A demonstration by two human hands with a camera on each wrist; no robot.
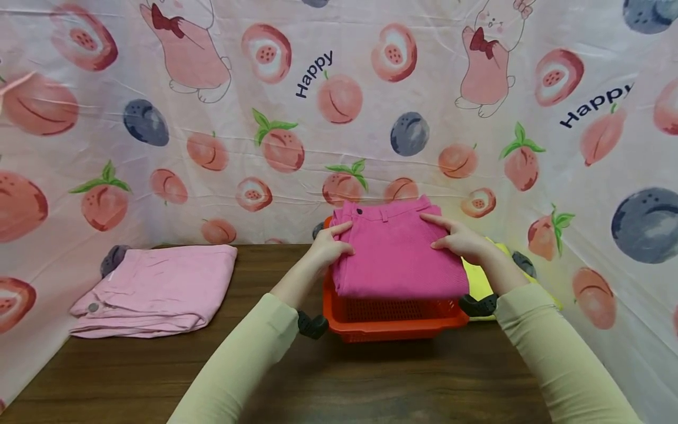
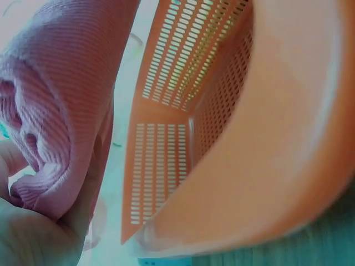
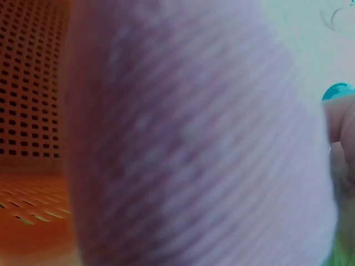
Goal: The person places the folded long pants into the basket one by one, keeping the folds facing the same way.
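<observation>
Folded hot-pink trousers (image 1: pixel 397 253), with a waistband, a dark button and a belt loop on the upper edge, are held over an orange-red plastic basket (image 1: pixel 394 327). My left hand (image 1: pixel 327 246) grips their left side, thumb on top; in the left wrist view that hand curls round the ribbed folded layers (image 2: pixel 61 111), apart from the basket wall (image 2: pixel 266 127). On the opposite side, my right hand (image 1: pixel 462 238) pinches the trousers' right edge. Ribbed fabric (image 3: pixel 194 138) fills most of the right wrist view, blurred, with some fingers (image 3: pixel 343 124) at its right edge.
Light-pink folded trousers (image 1: pixel 169 288) lie at the left on the dark wooden table (image 1: pixel 254 377). A yellow cloth (image 1: pixel 479 282) is partly hidden behind the basket and my right arm. A fruit-patterned curtain (image 1: pixel 339 141) encloses the back and sides.
</observation>
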